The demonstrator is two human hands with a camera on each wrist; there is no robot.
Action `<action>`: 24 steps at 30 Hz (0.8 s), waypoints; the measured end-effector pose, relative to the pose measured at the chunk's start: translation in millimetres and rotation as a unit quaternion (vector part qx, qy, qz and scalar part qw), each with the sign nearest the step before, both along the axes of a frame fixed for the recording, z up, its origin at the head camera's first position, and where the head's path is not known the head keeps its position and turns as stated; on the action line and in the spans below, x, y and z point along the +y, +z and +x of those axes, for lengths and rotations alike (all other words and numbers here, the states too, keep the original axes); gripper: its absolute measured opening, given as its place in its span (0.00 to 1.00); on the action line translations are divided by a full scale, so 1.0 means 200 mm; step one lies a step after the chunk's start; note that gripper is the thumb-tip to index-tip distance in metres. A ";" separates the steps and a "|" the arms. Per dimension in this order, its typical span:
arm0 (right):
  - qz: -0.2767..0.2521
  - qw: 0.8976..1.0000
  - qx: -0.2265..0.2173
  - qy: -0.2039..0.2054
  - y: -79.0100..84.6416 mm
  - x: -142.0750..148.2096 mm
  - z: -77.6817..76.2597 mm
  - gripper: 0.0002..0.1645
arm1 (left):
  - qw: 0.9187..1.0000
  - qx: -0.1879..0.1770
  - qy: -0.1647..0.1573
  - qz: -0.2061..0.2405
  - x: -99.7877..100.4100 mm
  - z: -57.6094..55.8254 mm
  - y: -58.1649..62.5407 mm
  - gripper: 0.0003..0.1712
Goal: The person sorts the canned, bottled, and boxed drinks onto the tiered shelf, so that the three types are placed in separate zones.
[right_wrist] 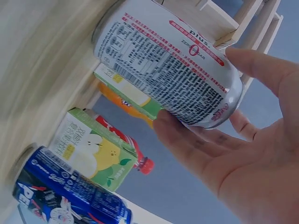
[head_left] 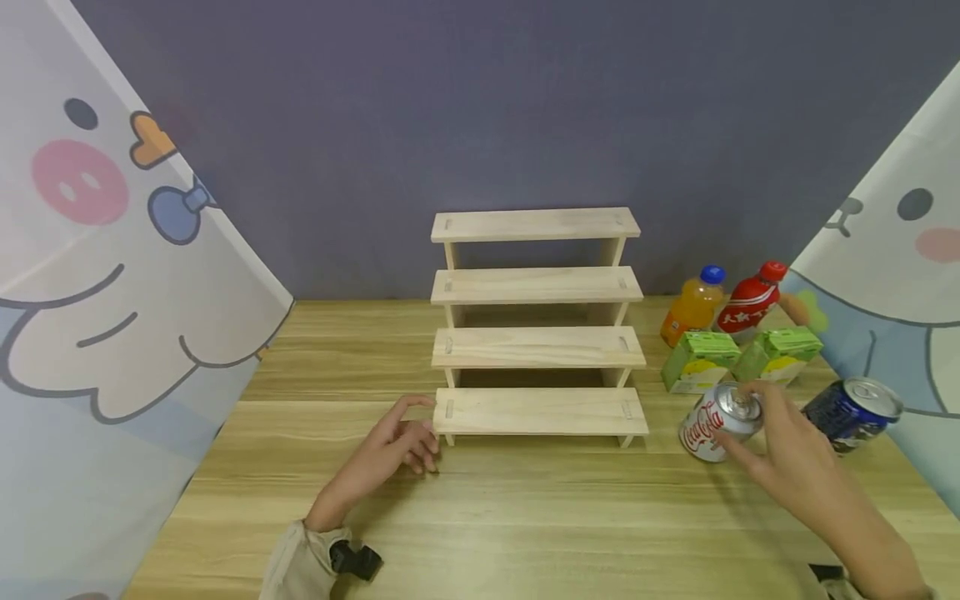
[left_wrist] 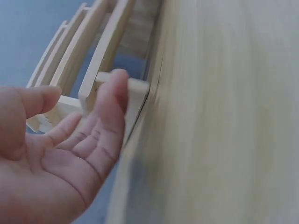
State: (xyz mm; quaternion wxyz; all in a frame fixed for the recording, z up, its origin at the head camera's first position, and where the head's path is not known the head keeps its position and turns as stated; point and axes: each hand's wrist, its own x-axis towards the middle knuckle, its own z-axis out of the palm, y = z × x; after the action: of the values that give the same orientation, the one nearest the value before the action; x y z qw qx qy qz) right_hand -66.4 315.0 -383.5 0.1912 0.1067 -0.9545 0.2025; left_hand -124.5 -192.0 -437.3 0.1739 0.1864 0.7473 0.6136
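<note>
At the far left, a white fabric panel with cartoon prints (head_left: 75,292) stands beside the pale wood-grain bench (head_left: 525,517). The left hand (head_left: 393,446) is relaxed, its fingers loosely bent and holding nothing, just beside the left end of the lowest board of a pale wooden stepped stand (head_left: 538,347); whether they touch I cannot tell. The stand has four boards, all bare.

To its right are six drink containers: two bottles, two cartons, two cans. First comes an orange plastic bottle with a blue cap (head_left: 692,308), capped. In front of it is a green-and-white box carton (head_left: 700,362), its contents hidden. Nearer still is a white-and-red Coca-Cola can (head_left: 707,427), tilted, the right hand (head_left: 798,454) gripping its upper end between thumb and fingers; whether its base touches the bench is unclear. Next, behind, is a red-labelled plastic bottle with a red cap (head_left: 750,304), capped, with a second green-and-white carton (head_left: 778,354) before it. Rightmost is a dark blue Pepsi can (head_left: 843,412), near the right hand.
</note>
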 end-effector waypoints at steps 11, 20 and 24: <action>-0.028 0.998 0.052 0.014 -0.07 0.01 -0.03 0.37 | 0.982 -0.105 -0.025 0.157 0.08 -0.02 -0.11 0.23; -0.043 0.996 0.075 0.022 -0.08 0.00 -0.05 0.38 | 0.968 -0.114 -0.037 0.221 0.09 -0.04 -0.17 0.22; -0.040 0.995 0.088 0.030 -0.04 -0.02 -0.06 0.39 | 0.968 -0.116 -0.030 0.222 0.09 -0.04 -0.17 0.22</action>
State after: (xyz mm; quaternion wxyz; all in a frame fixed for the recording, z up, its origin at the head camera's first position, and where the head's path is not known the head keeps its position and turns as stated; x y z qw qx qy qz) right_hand -79.0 310.9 -391.4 0.2721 0.1448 -0.9216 0.2357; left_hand -132.5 -174.1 -471.5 0.2321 0.1705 0.5614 0.7758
